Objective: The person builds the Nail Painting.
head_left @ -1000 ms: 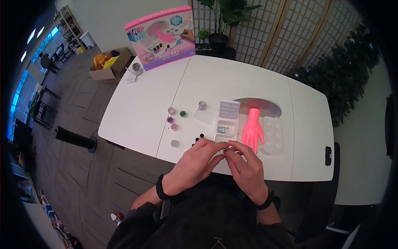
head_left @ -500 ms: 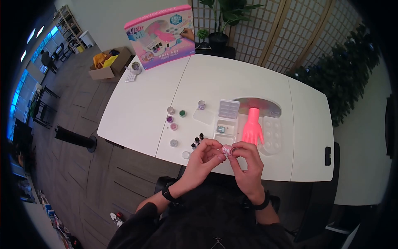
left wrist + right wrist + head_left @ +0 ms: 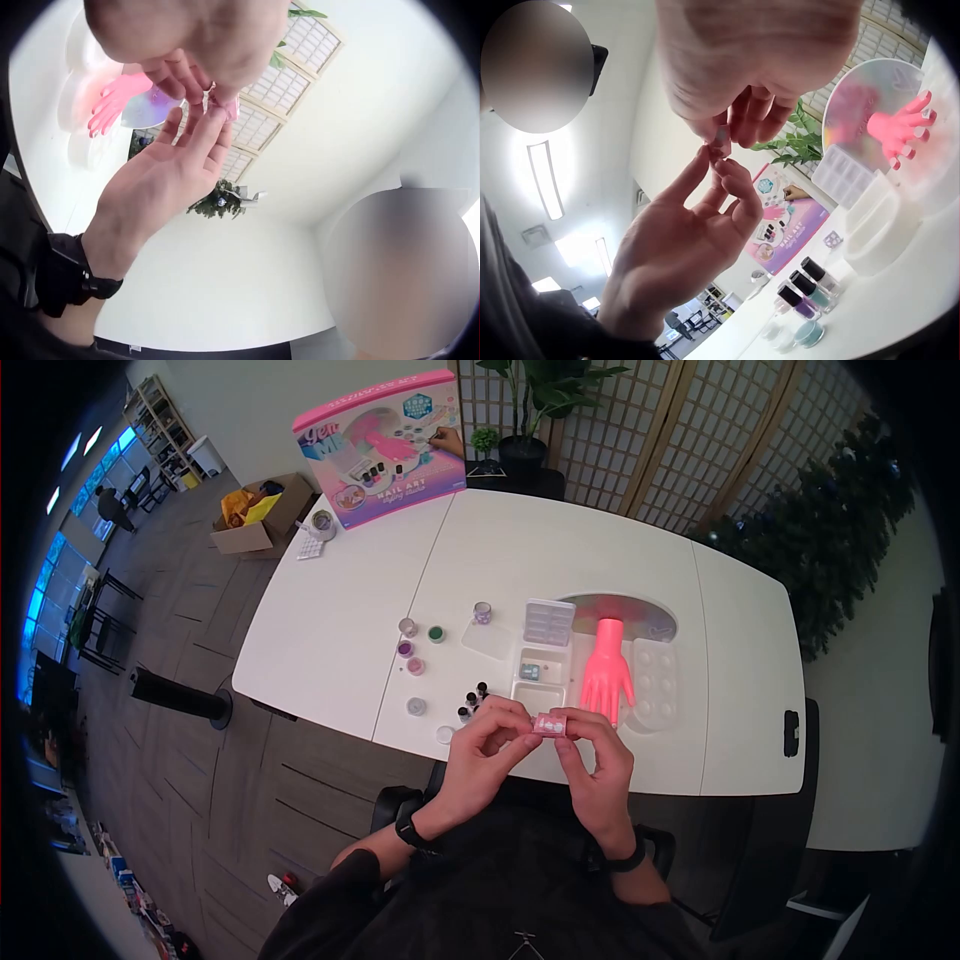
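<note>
Black-capped bottles (image 3: 471, 699) stand on the bench (image 3: 320, 630) just beyond the left hand (image 3: 480, 755), whose grip pinches 1 end of a small pink container (image 3: 549, 725). Tilted 0.5 s ago, it now runs nearly level between both hands, pale patches showing; the right hand (image 3: 598, 758) pinches the other end in its grip, a pink model hand (image 3: 604, 665) beyond

The small container (image 3: 549, 726) was pink with white patches. The model hand (image 3: 605, 665) was solid pink, the tabletop (image 3: 335, 635) white.
</note>
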Demonstrator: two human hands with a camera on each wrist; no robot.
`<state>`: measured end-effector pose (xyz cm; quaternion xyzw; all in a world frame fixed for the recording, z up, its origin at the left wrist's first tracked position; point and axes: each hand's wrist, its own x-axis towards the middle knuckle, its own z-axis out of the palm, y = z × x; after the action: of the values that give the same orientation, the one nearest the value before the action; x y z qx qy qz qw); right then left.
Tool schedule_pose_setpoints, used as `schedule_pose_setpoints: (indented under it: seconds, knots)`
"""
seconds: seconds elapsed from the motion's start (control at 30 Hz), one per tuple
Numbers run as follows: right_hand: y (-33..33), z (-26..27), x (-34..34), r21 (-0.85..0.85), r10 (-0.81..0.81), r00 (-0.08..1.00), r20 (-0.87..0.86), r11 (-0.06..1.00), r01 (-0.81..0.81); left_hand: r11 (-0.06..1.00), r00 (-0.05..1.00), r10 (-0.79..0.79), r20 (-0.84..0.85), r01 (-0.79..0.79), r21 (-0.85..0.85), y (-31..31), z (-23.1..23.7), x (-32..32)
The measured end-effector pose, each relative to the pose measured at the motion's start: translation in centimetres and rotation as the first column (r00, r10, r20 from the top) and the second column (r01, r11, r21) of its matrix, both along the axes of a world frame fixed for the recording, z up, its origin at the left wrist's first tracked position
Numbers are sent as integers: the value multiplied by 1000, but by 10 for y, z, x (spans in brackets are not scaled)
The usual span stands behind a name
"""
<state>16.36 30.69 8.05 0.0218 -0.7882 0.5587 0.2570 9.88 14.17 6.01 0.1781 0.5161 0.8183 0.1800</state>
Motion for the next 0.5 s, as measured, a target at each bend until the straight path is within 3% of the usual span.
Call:
schedule_pose_setpoints:
  seconds: [0.07, 0.13, 0.2, 0.27, 0.33, 0.4, 0.47, 0.5]
  knots:
    - [-2, -1, 0, -77, 11, 999, 34, 997, -8, 965, 947, 99, -305, -167, -204, -3, 0, 0]
    - [-4, -5, 0, -302, 47, 997, 55, 953, -28, 958, 942, 89, -323, -170, -232, -5, -3, 0]
    - [-4, -12, 2, -294, 36, 998, 56, 956, -18, 950, 936, 79, -343, -174, -259, -5, -5, 2]
    - [-3, -14, 3, -286, 27, 998, 54, 958, -10, 982, 979, 72, -191, -103, -158, -1, -6, 7]
    - [0, -11, 2, -40, -38, 998, -57, 999, 35, 990, 992, 55, -115, -70, -126, 0, -5, 11]
    - [1, -12, 2, -20, -47, 996, -78, 999, 46, 995, 999, 35, -39, -38, -91, 0, -2, 15]
    - [2, -15, 1, -2, -57, 994, -98, 998, 57, 998, 982, -55, 180, 54, 8, 0, 4, 18]
    - [3, -18, 1, 46, -81, 985, -150, 995, 89, 999, 982, -54, 181, 54, 7, -1, 6, 18]
